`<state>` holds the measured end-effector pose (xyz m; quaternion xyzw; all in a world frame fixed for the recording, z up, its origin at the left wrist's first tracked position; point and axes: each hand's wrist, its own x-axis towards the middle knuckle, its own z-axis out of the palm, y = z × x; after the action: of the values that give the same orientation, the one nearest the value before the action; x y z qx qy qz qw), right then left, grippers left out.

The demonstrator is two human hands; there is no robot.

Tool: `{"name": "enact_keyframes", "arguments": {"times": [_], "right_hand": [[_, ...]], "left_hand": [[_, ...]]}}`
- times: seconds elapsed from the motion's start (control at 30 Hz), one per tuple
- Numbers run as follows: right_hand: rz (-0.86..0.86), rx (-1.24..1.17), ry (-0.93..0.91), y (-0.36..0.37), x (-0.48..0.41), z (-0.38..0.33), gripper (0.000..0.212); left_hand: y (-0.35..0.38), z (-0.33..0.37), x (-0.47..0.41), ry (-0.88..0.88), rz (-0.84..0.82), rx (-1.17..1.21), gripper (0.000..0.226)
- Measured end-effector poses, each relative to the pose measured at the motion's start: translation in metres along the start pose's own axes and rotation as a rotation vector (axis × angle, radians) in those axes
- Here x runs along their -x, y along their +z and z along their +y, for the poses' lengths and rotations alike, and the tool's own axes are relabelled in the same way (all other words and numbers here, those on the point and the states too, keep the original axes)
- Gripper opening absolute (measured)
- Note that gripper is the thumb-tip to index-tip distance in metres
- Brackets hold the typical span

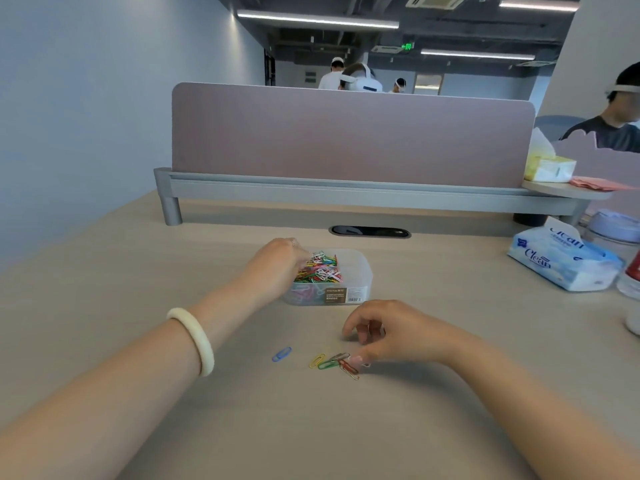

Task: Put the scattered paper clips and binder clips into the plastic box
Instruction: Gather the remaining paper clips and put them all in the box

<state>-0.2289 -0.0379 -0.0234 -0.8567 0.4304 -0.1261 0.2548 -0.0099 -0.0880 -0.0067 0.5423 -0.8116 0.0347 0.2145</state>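
Note:
A clear plastic box [360,271] with a brown label stands mid-desk, heaped with coloured paper clips [322,270]. My left hand [277,265] reaches over the box's left rim, fingertips among the clips; whether it holds any is hidden. My right hand [384,332] hovers in front of the box with curled fingers, its thumb touching a small cluster of loose clips [334,363] in yellow, green, grey and red. A single blue clip [281,354] lies apart to the left. No binder clips are visible.
A pink divider panel [346,136] on a grey rail closes off the desk's far side. A blue tissue pack [564,261] lies at the right, with a red-and-white bottle [632,275] beside it. A person sits beyond the right partition.

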Motion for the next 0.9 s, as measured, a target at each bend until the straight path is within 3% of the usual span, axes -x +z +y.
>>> {"name": "enact_keyframes", "arguments": {"times": [0.07,0.13,0.2,0.3,0.5,0.67,0.9], "right_hand": [[-0.046,0.045,0.008,0.002,0.004,-0.001,0.043],[-0.031,0.072,0.018,0.005,0.006,-0.002,0.047],[-0.005,0.089,0.039,0.009,0.005,-0.003,0.045],[0.018,0.103,0.052,0.013,0.003,-0.008,0.033],[0.016,0.056,0.019,0.015,0.003,-0.011,0.017],[0.054,-0.003,0.007,0.018,0.001,-0.011,0.024],[0.066,0.067,-0.059,0.022,-0.001,-0.012,0.018]], "left_hand": [[-0.012,0.01,0.021,-0.004,0.051,0.113,0.015],[-0.02,0.017,0.046,-0.023,-0.08,0.172,0.016],[-0.021,0.02,0.068,-0.066,-0.254,0.079,0.021],[-0.014,0.017,0.084,-0.137,-0.348,0.018,0.024],[-0.001,0.016,0.09,-0.152,-0.307,0.162,0.008],[0.008,0.031,0.093,-0.114,-0.192,0.178,0.005],[0.016,0.049,0.093,-0.113,-0.166,0.223,0.029]]}}
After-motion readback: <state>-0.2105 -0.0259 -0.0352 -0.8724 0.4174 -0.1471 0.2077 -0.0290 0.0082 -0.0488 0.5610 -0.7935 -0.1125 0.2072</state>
